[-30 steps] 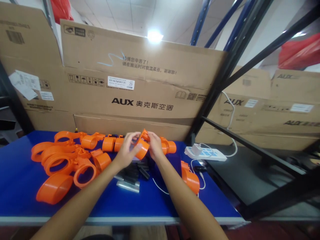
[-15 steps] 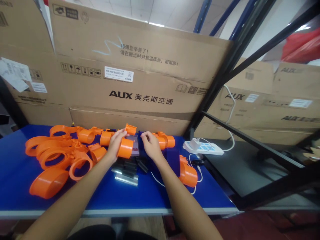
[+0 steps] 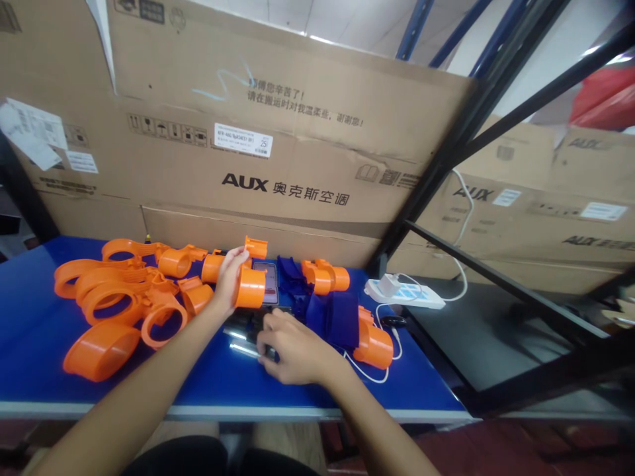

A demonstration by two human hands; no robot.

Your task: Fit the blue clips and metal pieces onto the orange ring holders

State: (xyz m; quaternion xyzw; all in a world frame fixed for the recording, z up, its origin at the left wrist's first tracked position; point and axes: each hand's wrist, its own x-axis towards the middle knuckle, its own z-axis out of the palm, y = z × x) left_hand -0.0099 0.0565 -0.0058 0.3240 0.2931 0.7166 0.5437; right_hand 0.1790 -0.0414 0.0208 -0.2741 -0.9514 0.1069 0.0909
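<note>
Near the middle of the blue table, my left hand [image 3: 229, 281] is closed around an orange plastic ring part [image 3: 251, 288]. Its round collar faces right, and a smaller orange end [image 3: 256, 247] sticks up above the fingers. My right hand [image 3: 292, 347] is low over a pile of black and silvery strips [image 3: 243, 325], palm down with curled fingers. A short black piece [image 3: 271, 352] shows between its thumb and forefinger; most of the pile under the hand is hidden. Behind the hands lies a phone-like device with a lit screen [image 3: 266, 281].
Several orange ring parts [image 3: 102, 350] cover the table's left side; others [image 3: 325, 277] lie at the back right. Dark blue folded pieces [image 3: 332, 317] sit right of my right hand. A white power strip [image 3: 404, 293] with cables lies by the rack post. Cardboard [image 3: 297, 152] stands behind.
Both hands were on the orange part. My right hand has let go and moved down toward me onto the black strips. My left hand keeps the part, now turned and slightly left.
</note>
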